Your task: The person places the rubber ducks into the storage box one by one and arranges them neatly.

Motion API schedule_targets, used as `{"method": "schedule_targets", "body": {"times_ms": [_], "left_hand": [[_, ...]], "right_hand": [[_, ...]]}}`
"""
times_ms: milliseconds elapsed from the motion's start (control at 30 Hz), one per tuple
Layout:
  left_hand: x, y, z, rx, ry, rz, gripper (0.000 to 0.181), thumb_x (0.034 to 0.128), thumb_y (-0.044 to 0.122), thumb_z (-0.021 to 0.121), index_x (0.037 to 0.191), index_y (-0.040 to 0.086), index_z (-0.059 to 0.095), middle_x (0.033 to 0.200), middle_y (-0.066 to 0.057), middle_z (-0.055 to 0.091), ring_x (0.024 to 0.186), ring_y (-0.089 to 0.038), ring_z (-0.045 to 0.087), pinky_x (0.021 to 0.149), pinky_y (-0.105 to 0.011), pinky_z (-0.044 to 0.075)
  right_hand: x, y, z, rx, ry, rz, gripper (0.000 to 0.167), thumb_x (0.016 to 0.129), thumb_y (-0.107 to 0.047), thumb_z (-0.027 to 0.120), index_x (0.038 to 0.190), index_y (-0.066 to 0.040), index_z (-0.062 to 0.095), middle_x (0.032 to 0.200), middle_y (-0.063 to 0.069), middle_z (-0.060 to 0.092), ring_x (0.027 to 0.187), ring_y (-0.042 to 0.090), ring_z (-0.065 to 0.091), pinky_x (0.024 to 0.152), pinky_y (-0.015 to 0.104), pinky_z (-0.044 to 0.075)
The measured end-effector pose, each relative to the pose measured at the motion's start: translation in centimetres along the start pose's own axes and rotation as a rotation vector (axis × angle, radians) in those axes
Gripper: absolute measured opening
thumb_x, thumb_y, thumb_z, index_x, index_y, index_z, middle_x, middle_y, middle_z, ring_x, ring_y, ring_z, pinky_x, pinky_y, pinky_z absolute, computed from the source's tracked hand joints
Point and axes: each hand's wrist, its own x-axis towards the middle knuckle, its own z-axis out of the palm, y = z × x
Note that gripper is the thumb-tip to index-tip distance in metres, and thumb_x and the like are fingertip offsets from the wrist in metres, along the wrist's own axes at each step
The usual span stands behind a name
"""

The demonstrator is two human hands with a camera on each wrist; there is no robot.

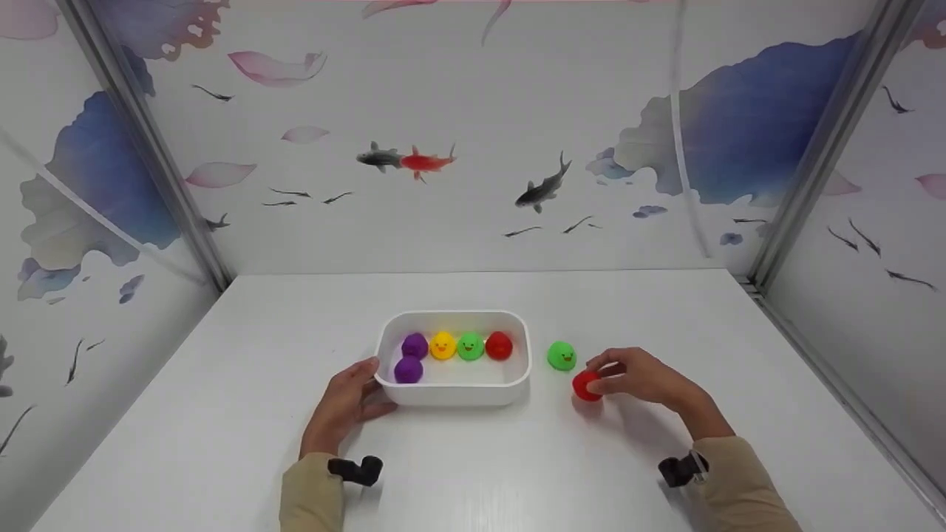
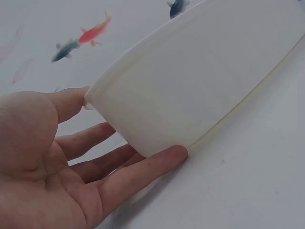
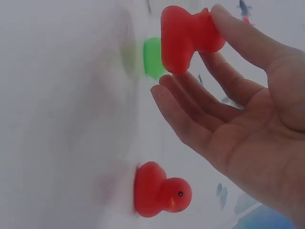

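Observation:
My left hand [image 1: 347, 397] holds the left end of a white plastic box [image 1: 451, 396]; in the left wrist view its thumb is at the rim and its fingers lie along the lower corner. Inside stand several small rubber ducks: two purple ducks [image 1: 409, 369], a yellow duck [image 1: 443, 346], a green duck and a red duck [image 1: 499, 346]. To the box's right, my right hand [image 1: 644, 378] pinches a red rubber duck [image 3: 178, 38] by thumb and finger. Another red duck [image 3: 155, 191] stands on the table below the palm in the right wrist view, hidden in the head view.
A second green duck [image 1: 562, 356] stands on the white table [image 1: 473, 473] between the box and my right hand. Printed panels with fish and leaves [image 1: 473, 89] enclose the table at the back and both sides.

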Motion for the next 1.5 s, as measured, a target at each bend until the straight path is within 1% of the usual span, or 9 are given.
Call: {"method": "schedule_targets", "body": {"times_ms": [133,300,533,700,900,1067,1300,1500], "left_hand": [[0.0,0.0,0.0,-0.001,-0.002,-0.001,0.053,0.1066,0.035,0.048,0.15,0.005,0.042,0.154,-0.022,0.044,0.137,-0.041,0.05,0.093,-0.044,0.06],[-0.1,0.0,0.0,0.016,-0.007,-0.007,0.055,0.1063,0.036,0.048,0.152,0.005,0.041,0.155,-0.023,0.043,0.137,-0.041,0.05,0.094,-0.044,0.06],[0.0,0.1,0.0,0.023,-0.011,-0.003,0.058,0.1056,0.038,0.049,0.152,0.005,0.04,0.155,-0.023,0.043,0.139,-0.042,0.048,0.095,-0.045,0.06],[0.0,0.1,-0.1,0.029,-0.015,-0.002,0.055,0.1062,0.037,0.048,0.151,0.006,0.041,0.155,-0.022,0.044,0.138,-0.041,0.05,0.095,-0.045,0.06],[0.1,0.1,-0.1,0.006,-0.013,0.006,0.053,0.1062,0.036,0.049,0.15,0.006,0.044,0.153,-0.022,0.046,0.135,-0.041,0.052,0.094,-0.045,0.06],[0.1,-0.2,-0.1,0.006,-0.016,0.021,0.052,0.1062,0.034,0.049,0.149,0.005,0.045,0.152,-0.024,0.047,0.134,-0.041,0.054,0.092,-0.045,0.061],[0.2,-0.3,-0.1,-0.011,0.0,0.02,0.052,0.1054,0.035,0.051,0.147,0.004,0.047,0.149,-0.026,0.049,0.128,-0.039,0.059,0.091,-0.045,0.061],[0.1,-0.1,-0.2,0.004,-0.016,0.027,0.053,0.1058,0.035,0.049,0.148,0.004,0.045,0.151,-0.025,0.048,0.134,-0.04,0.054,0.093,-0.046,0.06]], "right_hand": [[-0.1,-1.1,0.3,0.016,0.002,-0.014,0.039,0.087,-0.033,0.078,0.119,-0.014,0.066,0.127,0.009,0.066,0.117,0.024,0.062,0.098,0.045,0.058],[-0.2,-2.2,0.8,0.034,0.005,-0.046,0.037,0.086,-0.032,0.079,0.117,-0.014,0.067,0.126,0.009,0.066,0.114,0.023,0.062,0.095,0.044,0.06],[-0.2,-3.7,1.7,0.029,0.019,-0.099,0.035,0.085,-0.031,0.081,0.113,-0.015,0.068,0.124,0.006,0.067,0.12,0.026,0.061,0.091,0.039,0.062],[0.2,-4.9,2.6,0.049,0.045,-0.101,0.033,0.085,-0.03,0.081,0.112,-0.015,0.068,0.121,0.005,0.067,0.118,0.025,0.061,0.091,0.041,0.062],[1.3,-6.7,3.7,0.111,0.072,-0.102,0.039,0.086,-0.03,0.08,0.118,-0.011,0.066,0.122,0.009,0.067,0.113,0.027,0.064,0.095,0.046,0.06],[2.7,-8.4,4.9,0.156,0.076,-0.103,0.041,0.086,-0.027,0.08,0.121,-0.011,0.066,0.124,0.01,0.067,0.115,0.028,0.063,0.097,0.046,0.059],[4.5,-10.6,6.5,0.126,0.076,-0.111,0.034,0.085,-0.022,0.081,0.117,-0.014,0.07,0.122,0.006,0.068,0.111,0.025,0.064,0.093,0.04,0.061],[5.7,-12.2,7.8,0.118,0.066,-0.132,0.027,0.086,-0.022,0.08,0.111,-0.015,0.071,0.119,0.005,0.069,0.106,0.022,0.065,0.093,0.036,0.061]]}}
